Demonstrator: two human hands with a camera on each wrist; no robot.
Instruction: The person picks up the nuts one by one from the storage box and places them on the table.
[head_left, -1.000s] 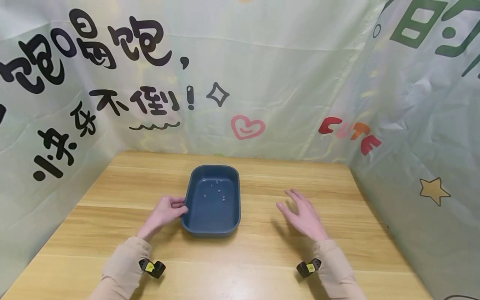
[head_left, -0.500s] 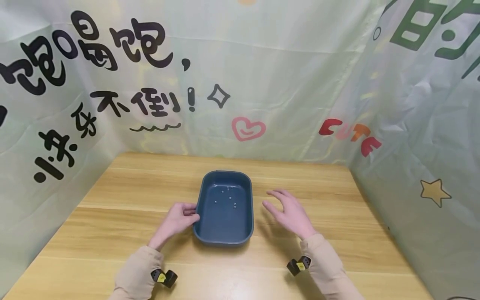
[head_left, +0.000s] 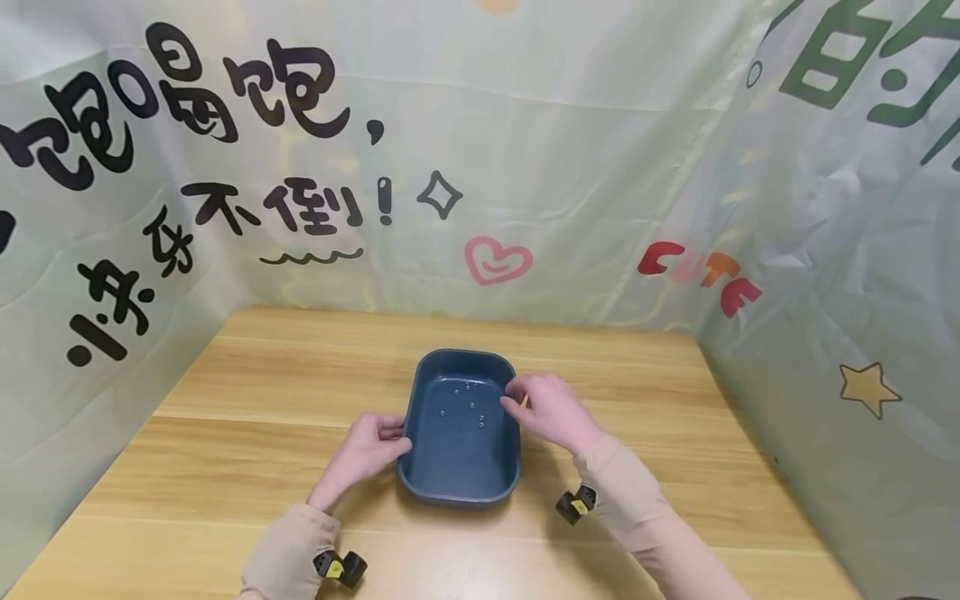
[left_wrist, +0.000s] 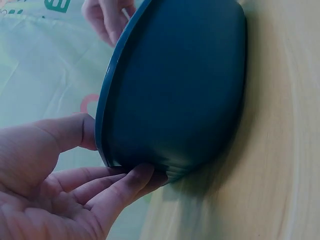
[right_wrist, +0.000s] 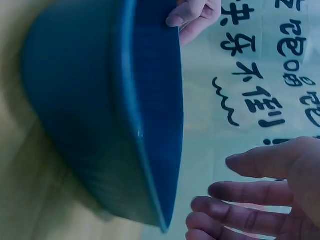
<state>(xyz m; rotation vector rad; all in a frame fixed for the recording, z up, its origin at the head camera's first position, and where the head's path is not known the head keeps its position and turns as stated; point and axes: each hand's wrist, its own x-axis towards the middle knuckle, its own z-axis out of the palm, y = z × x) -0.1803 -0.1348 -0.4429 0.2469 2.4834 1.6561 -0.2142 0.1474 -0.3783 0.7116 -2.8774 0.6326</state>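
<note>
A dark blue rectangular tub (head_left: 459,467) with rounded corners stands on the wooden table. Several tiny shiny ring-like dots show on its floor, too small to identify. My left hand (head_left: 367,458) grips the tub's left side, thumb at the rim and fingers against the outer wall, as the left wrist view shows with the tub's wall (left_wrist: 185,85) between them. My right hand (head_left: 553,410) is at the right rim, its fingertips overlapping the edge in the head view. In the right wrist view its fingers (right_wrist: 240,212) are loosely bent with a gap to the tub (right_wrist: 85,100).
A wooden table (head_left: 262,400) surrounds the tub. Behind it hangs a pale fabric backdrop (head_left: 585,183) with printed lettering and a pink heart, and it continues down both sides. Small black cameras sit on both wrists, one being the right wrist camera (head_left: 576,504).
The tub has slid right and slightly toward me with my left hand on it. My right hand has come left, from apart to the tub's right rim.
</note>
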